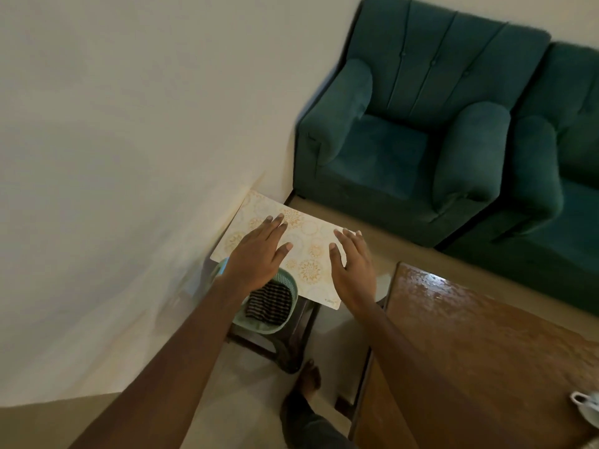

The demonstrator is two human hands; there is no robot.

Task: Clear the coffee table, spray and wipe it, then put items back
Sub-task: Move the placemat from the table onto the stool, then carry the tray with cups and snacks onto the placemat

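Left hand (259,251) and right hand (351,267) are lying flat, fingers straight, on a thin cream mat (311,230) with orange medallions; corner print unreadable.

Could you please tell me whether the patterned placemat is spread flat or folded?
Spread flat: the placemat shows one unbroken patterned face with straight edges and no fold, under the open left hand and right hand.

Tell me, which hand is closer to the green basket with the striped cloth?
Left. The left hand is at the green basket's far rim, wrist above it; the right hand is off to its right, across the placemat.
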